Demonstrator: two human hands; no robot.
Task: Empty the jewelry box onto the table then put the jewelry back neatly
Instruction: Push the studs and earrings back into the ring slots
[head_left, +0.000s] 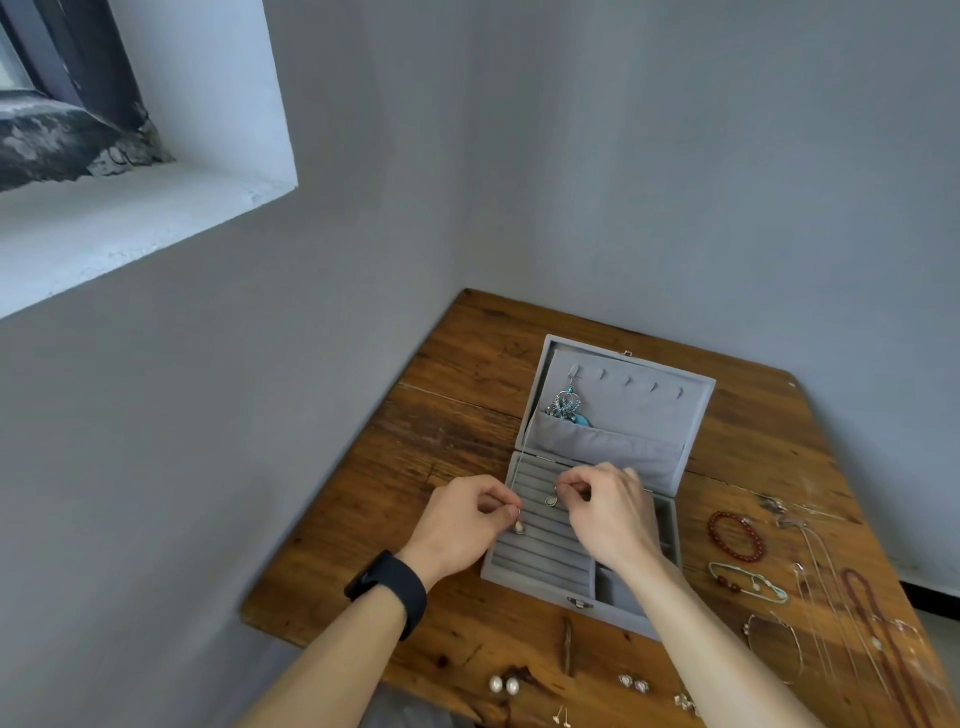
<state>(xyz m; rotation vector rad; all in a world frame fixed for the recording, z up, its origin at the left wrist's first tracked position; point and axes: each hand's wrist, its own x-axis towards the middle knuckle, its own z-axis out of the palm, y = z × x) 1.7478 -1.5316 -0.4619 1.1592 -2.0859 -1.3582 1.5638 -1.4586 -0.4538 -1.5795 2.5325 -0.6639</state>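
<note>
Open tabletop (457, 415) left of box (639, 415), necklaces (865, 613) right.

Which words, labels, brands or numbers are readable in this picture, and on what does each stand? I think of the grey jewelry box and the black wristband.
None: no text can be read here.
The grey jewelry box: plain velvet, no label.
The black wristband: no digits or brand visible.
The box's metal clasp: too small to show any stamp.
</note>
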